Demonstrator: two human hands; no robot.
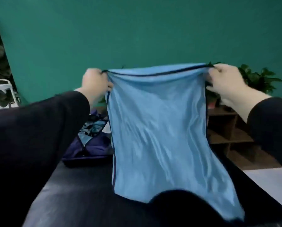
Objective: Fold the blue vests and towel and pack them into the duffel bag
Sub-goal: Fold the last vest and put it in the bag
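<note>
A light blue vest (159, 131) with dark trim hangs in the air above the dark table (74, 190), stretched wide along its top edge. My left hand (94, 84) grips the upper left corner of the vest. My right hand (227, 81) grips the upper right corner. The vest's lower end drapes toward the table's near side. Behind the vest, on the left, lies the dark purple duffel bag (89, 145), its zip open and patterned blue cloth showing inside. The vest hides part of the bag.
A green wall (137, 33) fills the background. A brown wooden shelf (227, 128) with potted plants (258, 79) stands at the right. A white frame (2, 92) sits at the far left. Pale floor (267, 181) shows at the lower right.
</note>
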